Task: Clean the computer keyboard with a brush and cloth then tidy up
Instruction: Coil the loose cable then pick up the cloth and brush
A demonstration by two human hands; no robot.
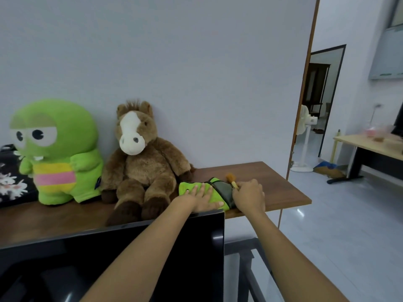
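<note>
Your left hand lay flat and open, palm down, pressing the green cloth onto the wooden counter in the lower middle of the frame. Your right hand was curled closed around the handle of the brush, just right of the cloth; only the tan bristle tuft and a short piece of the handle showed above your fingers. A dark grey fold or pocket of the cloth sat between your two hands, and the brush lay touching its edge. The keyboard was nowhere in view, so you seemed to be at the gathering or putting-away end of the job; I cannot tell which.

Just left of the cloth sat a brown plush horse, its leg nearly touching the cloth, and further left a green plush toy. A dark monitor filled the lower left, its top edge right under your forearms.

The risks, as I judge them: dragging the cloth leftward could have nudged the horse over, and dropping your forearms could have knocked the monitor. The brush was close to the counter's near edge, so a loose grip might have let it roll off to the floor.
</note>
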